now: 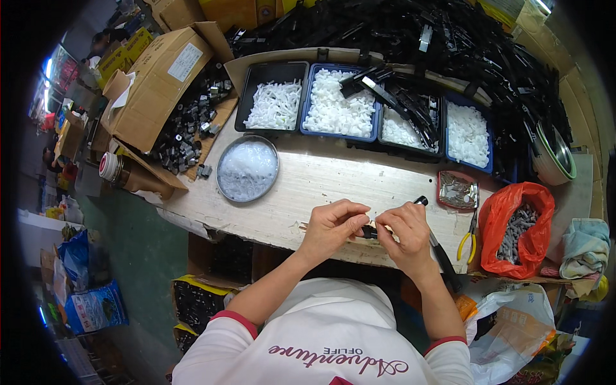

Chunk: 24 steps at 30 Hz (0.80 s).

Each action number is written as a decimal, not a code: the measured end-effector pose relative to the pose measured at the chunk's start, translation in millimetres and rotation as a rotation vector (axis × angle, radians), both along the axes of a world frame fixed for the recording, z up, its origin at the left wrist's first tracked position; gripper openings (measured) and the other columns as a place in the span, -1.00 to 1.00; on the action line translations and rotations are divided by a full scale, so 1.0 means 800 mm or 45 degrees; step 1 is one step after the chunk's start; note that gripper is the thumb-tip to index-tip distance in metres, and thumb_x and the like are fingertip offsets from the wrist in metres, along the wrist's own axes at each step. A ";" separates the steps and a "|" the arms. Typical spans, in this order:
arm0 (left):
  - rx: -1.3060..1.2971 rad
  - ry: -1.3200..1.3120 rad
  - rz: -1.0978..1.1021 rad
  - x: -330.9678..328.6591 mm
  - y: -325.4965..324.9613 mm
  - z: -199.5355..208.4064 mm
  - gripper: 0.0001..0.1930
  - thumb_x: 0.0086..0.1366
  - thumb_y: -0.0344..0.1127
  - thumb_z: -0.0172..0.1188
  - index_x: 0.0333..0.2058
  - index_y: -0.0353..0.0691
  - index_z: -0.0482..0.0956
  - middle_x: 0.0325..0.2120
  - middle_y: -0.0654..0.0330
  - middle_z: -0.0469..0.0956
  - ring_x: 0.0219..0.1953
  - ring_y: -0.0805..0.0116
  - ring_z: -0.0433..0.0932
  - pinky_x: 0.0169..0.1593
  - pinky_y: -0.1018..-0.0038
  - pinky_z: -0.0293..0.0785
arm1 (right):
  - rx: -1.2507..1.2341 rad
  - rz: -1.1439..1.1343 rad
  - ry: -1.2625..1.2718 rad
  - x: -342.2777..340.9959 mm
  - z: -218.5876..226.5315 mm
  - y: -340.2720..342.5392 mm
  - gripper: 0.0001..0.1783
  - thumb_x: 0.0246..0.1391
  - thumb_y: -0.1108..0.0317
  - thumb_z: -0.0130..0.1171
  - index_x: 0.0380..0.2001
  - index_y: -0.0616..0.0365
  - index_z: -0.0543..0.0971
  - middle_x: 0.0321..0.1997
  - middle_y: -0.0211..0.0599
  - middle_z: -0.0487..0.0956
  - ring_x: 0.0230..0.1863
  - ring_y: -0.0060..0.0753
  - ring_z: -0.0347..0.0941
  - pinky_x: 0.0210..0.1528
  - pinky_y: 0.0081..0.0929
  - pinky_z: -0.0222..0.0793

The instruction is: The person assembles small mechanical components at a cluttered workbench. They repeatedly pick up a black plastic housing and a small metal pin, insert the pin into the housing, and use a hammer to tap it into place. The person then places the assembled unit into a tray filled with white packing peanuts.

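Observation:
Over the front edge of the table, my left hand (328,226) and my right hand (407,235) face each other, thumbs and fingertips pinched. Whatever sits in the fingertips is too small to make out. A short black piece (369,231) shows between the hands, on or just above the table; whether a hand grips it, I cannot tell. Just right of my right hand lies a long black and silver bar-shaped thing (441,255), partly hidden by that hand. Yellow-handled pliers (470,239) rest farther right, beside a red tray (440,190) of small metal pieces.
A round metal dish (220,186) of translucent pieces stands left. Behind it, a black bin (241,114) and blue bin (307,131) hold white parts. Long black parts (449,51) are heaped at the back. At right sits a red plastic bag (494,221); a cardboard box (151,96) spills dark blocks.

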State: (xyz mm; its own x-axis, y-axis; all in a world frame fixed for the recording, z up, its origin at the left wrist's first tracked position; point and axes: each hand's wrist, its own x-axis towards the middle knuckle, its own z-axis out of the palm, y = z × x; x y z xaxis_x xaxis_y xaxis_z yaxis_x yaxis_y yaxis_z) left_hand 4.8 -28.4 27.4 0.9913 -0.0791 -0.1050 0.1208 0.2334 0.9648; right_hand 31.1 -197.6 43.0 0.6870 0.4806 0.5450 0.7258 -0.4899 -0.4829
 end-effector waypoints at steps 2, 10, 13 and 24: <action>0.425 -0.368 0.062 0.000 0.011 -0.009 -0.88 0.06 -0.49 0.21 -0.36 -0.29 0.56 -0.46 0.23 0.52 -0.43 0.48 0.46 -0.41 0.62 0.39 | -0.092 0.055 0.064 0.000 -0.007 -0.004 -0.85 -0.26 0.50 0.22 -0.51 0.15 0.49 -0.52 -0.39 0.44 -0.45 -0.38 0.32 -0.32 -0.43 0.09; 1.090 -0.607 -0.002 -0.019 0.014 -0.044 -0.89 -0.10 -0.44 0.25 -0.51 -0.16 0.55 -0.32 0.32 0.45 -0.15 0.33 0.28 -0.10 0.36 0.03 | -0.431 0.195 0.173 0.002 -0.032 0.003 -0.88 -0.27 0.44 0.19 -0.54 0.11 0.48 -0.53 -0.41 0.40 -0.39 -0.39 0.31 -0.29 -0.40 0.05; 1.128 -0.630 -0.008 -0.019 0.011 -0.048 -0.90 -0.11 -0.45 0.24 -0.54 -0.16 0.52 -0.31 0.32 0.44 -0.14 0.32 0.28 -0.08 0.34 0.02 | -0.515 0.241 0.219 0.007 -0.027 0.010 -0.95 -0.24 0.45 0.15 -0.61 0.11 0.48 -0.53 -0.39 0.40 -0.35 -0.37 0.31 -0.26 -0.33 0.05; 1.158 -0.540 -0.068 -0.013 0.009 -0.038 -0.90 -0.08 -0.42 0.23 -0.52 -0.14 0.51 -0.32 0.33 0.40 -0.17 0.31 0.27 -0.08 0.36 0.02 | -0.312 -0.038 0.261 0.014 -0.010 -0.040 -0.87 -0.18 0.47 0.17 -0.45 0.09 0.52 -0.45 -0.38 0.41 -0.31 -0.44 0.33 -0.20 -0.42 0.08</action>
State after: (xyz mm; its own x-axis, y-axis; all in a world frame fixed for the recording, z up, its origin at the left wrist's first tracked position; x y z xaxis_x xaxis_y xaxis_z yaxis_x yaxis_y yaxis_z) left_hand -5.2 -21.5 -3.3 0.9583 -0.1903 0.2132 -0.2856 -0.6096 0.7394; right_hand 42.6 -229.3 35.1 0.7865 0.5583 0.2641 0.6089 -0.6293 -0.4829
